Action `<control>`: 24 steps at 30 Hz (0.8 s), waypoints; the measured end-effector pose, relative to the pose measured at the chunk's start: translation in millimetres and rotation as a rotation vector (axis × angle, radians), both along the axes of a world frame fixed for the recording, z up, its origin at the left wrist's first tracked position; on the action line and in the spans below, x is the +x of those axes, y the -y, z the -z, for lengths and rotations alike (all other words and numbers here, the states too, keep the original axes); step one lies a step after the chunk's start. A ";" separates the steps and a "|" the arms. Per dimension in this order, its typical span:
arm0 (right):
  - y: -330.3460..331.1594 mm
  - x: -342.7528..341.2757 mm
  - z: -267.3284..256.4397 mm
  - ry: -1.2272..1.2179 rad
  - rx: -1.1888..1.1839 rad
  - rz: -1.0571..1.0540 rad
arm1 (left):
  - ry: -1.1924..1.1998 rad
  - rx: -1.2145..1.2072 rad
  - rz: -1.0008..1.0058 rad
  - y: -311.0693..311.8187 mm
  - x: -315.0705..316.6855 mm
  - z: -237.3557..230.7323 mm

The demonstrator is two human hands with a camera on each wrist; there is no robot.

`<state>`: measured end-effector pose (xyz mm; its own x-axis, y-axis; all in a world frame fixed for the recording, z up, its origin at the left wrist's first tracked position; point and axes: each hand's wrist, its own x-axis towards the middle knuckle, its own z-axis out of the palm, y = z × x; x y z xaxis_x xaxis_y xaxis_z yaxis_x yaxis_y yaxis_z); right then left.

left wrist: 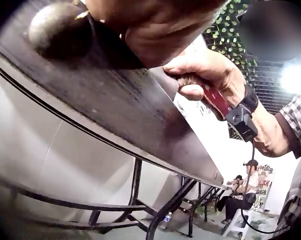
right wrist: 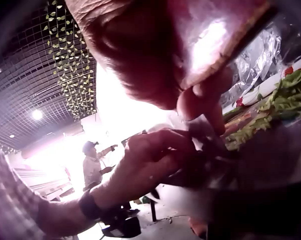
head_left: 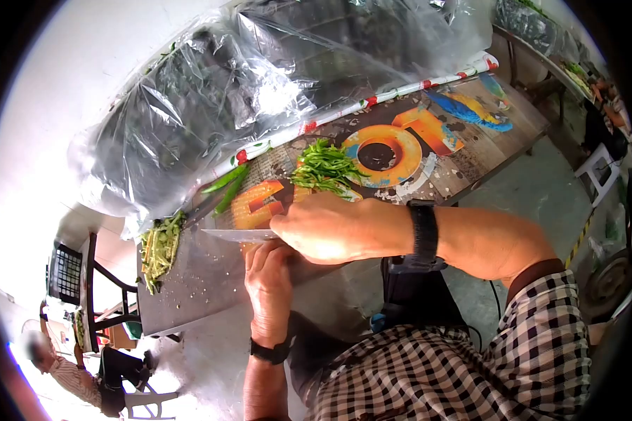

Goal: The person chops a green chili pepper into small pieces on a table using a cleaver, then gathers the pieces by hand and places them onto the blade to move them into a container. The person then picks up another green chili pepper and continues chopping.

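My right hand grips a knife by its red-brown handle. The broad knife blade points left over the table, just in front of my left hand. The left fingers are bent down at the blade, and what lies under them is hidden. By the left hand in the left wrist view is a shiny, dark olive rounded thing. Beyond the blade lie long green peppers. A heap of thin green strips sits past my right hand, and paler green strips are piled at the table's left end.
Clear plastic sheeting covers the table's far side, edged by a floral white roll. The printed tabletop carries small scraps. A seated person is at lower left, and a white stool stands at right.
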<state>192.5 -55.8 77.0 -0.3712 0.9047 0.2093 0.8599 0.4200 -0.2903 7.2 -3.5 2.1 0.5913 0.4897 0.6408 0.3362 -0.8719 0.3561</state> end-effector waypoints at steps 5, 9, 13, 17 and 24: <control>25.9 18.5 -8.0 0.014 -0.079 0.030 | -0.026 -0.039 -0.011 -1.5 -2.3 2.0; 26.2 23.8 -1.0 0.005 -0.045 0.073 | -0.058 -0.092 -0.007 -2.4 -6.0 -5.8; 19.1 29.6 -0.7 -0.109 -0.076 0.088 | -0.052 -0.142 -0.136 -3.8 -18.8 -6.9; 25.6 38.0 0.3 -0.225 -0.133 0.181 | 0.067 -0.312 -0.246 -6.5 -25.2 -0.7; 35.1 31.8 -6.0 -0.609 -0.388 0.211 | 0.079 -0.192 -0.222 -16.6 -33.4 -5.7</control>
<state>224.3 -90.9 83.0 -0.1024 0.9944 -0.0258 0.5508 0.0350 -0.8339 -26.2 13.1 7.9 0.4080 0.7180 0.5640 0.4760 -0.6944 0.5396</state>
